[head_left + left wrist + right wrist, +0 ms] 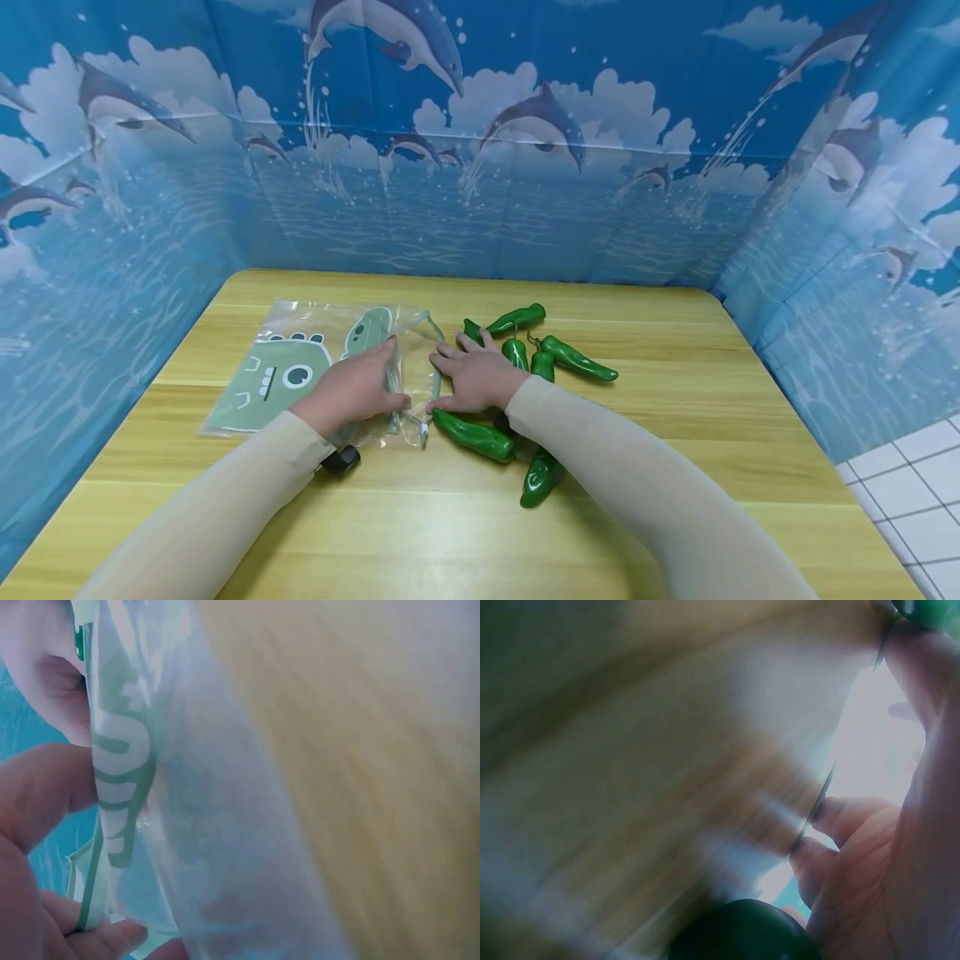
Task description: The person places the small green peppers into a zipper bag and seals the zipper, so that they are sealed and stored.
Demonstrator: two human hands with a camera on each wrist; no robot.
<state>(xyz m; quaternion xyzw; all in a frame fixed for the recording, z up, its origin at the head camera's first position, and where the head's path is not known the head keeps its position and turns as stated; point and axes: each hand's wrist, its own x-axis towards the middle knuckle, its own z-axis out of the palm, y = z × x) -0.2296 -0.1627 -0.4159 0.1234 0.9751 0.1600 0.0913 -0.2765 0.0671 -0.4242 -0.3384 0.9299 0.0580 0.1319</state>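
A clear zip bag (258, 404) printed with a green cartoon dinosaur lies on the left half of the table, its mouth edge facing right. My left hand (354, 390) holds the plastic near that mouth; in the left wrist view its thumb and fingers (45, 787) are at the printed film. With fingers spread, my right hand (476, 377) rests at the bag's mouth edge. A green chili pepper (474, 435) lies just below the right hand, and another pepper (542, 479) is partly hidden under the right forearm.
Several more green peppers (576, 358) lie behind and right of the right hand. The wooden table (420, 525) meets a blue dolphin curtain (480, 217) at the back and sides. A black wrist device (341, 461) sits under the left wrist.
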